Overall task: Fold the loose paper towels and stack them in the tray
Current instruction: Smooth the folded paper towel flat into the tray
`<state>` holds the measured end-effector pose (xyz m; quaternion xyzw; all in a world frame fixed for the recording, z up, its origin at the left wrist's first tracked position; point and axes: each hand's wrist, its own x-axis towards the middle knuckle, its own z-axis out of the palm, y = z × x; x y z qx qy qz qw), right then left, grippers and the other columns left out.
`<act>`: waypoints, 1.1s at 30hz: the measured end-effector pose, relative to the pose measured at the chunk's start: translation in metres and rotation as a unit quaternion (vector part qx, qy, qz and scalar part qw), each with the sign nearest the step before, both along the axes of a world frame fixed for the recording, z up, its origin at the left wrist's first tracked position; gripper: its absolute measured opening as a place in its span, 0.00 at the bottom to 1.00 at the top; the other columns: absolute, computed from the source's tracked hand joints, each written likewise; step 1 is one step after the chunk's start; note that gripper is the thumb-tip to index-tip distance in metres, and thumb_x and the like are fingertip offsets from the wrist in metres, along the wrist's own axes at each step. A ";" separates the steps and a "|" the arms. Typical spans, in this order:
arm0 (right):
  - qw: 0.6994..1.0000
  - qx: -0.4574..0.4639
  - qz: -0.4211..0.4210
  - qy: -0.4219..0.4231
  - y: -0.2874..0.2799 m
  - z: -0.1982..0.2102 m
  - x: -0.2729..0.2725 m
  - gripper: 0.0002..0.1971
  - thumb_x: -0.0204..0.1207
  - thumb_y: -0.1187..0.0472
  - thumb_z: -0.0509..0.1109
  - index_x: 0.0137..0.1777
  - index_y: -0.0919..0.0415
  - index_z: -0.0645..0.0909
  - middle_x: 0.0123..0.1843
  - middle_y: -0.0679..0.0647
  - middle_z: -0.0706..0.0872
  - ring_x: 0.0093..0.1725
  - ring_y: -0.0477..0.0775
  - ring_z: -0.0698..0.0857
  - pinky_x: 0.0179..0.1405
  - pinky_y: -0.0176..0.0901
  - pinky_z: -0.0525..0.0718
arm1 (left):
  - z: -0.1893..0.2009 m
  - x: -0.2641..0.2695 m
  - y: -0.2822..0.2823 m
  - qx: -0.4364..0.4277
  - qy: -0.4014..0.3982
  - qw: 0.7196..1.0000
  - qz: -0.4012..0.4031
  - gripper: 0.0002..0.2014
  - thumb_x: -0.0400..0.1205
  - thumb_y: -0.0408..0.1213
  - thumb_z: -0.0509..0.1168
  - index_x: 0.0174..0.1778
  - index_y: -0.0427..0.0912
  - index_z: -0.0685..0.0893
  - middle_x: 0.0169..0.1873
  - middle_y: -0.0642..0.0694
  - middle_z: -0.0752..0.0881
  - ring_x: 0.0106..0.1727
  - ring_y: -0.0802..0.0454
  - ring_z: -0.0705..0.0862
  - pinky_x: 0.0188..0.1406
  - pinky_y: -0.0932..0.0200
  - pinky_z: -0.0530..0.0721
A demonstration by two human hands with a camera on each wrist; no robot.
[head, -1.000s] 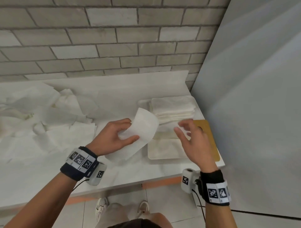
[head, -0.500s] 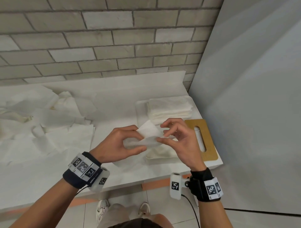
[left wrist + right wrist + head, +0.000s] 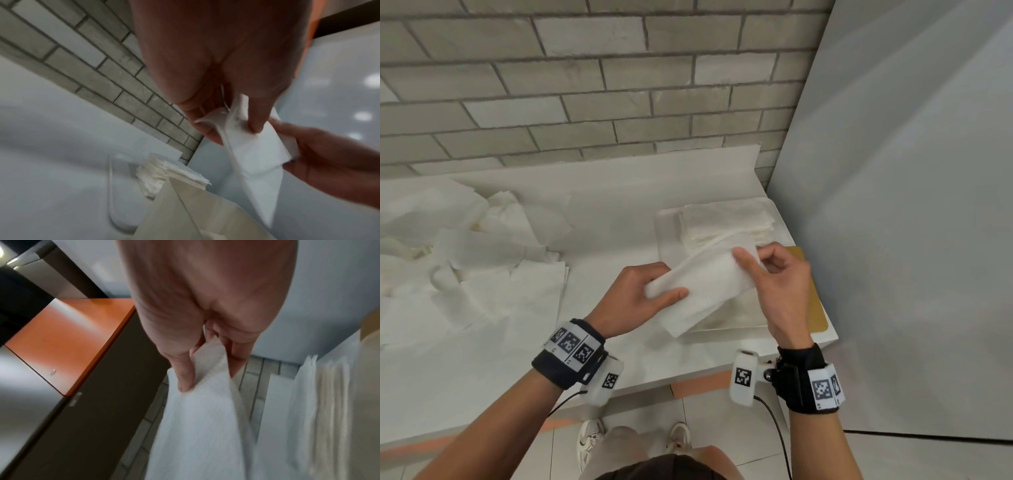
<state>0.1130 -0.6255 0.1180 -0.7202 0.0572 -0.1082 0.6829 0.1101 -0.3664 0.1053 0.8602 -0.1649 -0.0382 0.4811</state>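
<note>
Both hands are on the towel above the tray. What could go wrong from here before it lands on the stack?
1. The paper towel is held in the air only at its ends by the left hand and right hand; the limp sheet may spring open and lose its fold.
2. The stack sits at the far end of the tray; a careless drop could land off it or skew its uneven edges.

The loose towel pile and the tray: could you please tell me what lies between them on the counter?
Nothing: in the head view, bare white counter separates the loose towel pile from the tray.
</note>
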 end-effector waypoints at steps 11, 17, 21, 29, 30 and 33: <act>0.989 -0.039 -0.012 0.142 -0.044 -0.056 -0.008 0.15 0.72 0.54 0.91 0.41 0.59 0.87 0.41 0.51 0.92 0.44 0.43 0.87 0.55 0.39 0.84 | -0.035 0.028 -0.032 -0.117 0.200 0.970 0.069 0.13 0.76 0.44 0.84 0.54 0.44 0.95 0.52 0.49 0.96 0.56 0.46 0.95 0.65 0.34 0.91; 0.990 -0.073 -0.037 0.116 -0.055 -0.047 -0.014 0.13 0.74 0.58 0.89 0.40 0.54 0.85 0.44 0.52 0.94 0.48 0.46 0.93 0.55 0.38 0.88 | -0.025 0.034 -0.027 -0.105 0.192 0.974 0.064 0.12 0.77 0.45 0.85 0.52 0.45 0.96 0.52 0.52 0.96 0.53 0.52 0.94 0.62 0.41 0.91; 0.947 -0.287 -0.015 0.144 -0.042 -0.058 -0.004 0.12 0.79 0.60 0.85 0.44 0.56 0.82 0.37 0.44 0.89 0.35 0.34 0.87 0.38 0.26 0.78 | -0.016 0.037 -0.010 0.054 0.116 0.984 0.126 0.10 0.73 0.51 0.86 0.42 0.54 0.95 0.28 0.67 0.87 0.26 0.64 0.79 0.30 0.71 0.74; 0.817 -0.541 0.086 0.181 -0.036 -0.072 0.011 0.20 0.89 0.66 0.73 0.78 0.64 0.74 0.58 0.62 0.87 0.61 0.59 0.89 0.47 0.47 0.85 | 0.036 0.043 0.031 0.162 -0.025 0.975 0.153 0.04 0.78 0.45 0.83 0.41 0.59 0.94 0.21 0.51 0.75 0.29 0.54 0.76 0.31 0.73 0.73; 0.797 -0.571 0.092 0.175 -0.038 -0.073 0.014 0.24 0.89 0.66 0.72 0.82 0.64 0.71 0.65 0.66 0.86 0.67 0.61 0.88 0.51 0.49 0.88 | 0.043 0.043 0.032 0.166 -0.037 0.974 0.150 0.04 0.79 0.44 0.82 0.42 0.59 0.94 0.21 0.50 0.75 0.29 0.53 0.76 0.31 0.72 0.73; 0.751 -0.626 0.130 0.166 -0.035 -0.073 0.026 0.31 0.88 0.66 0.72 0.88 0.63 0.64 0.70 0.65 0.85 0.64 0.62 0.90 0.55 0.50 0.88 | 0.058 0.041 0.025 0.149 -0.053 0.979 0.130 0.04 0.80 0.44 0.81 0.45 0.61 0.94 0.30 0.53 0.87 0.35 0.54 0.83 0.37 0.71 0.78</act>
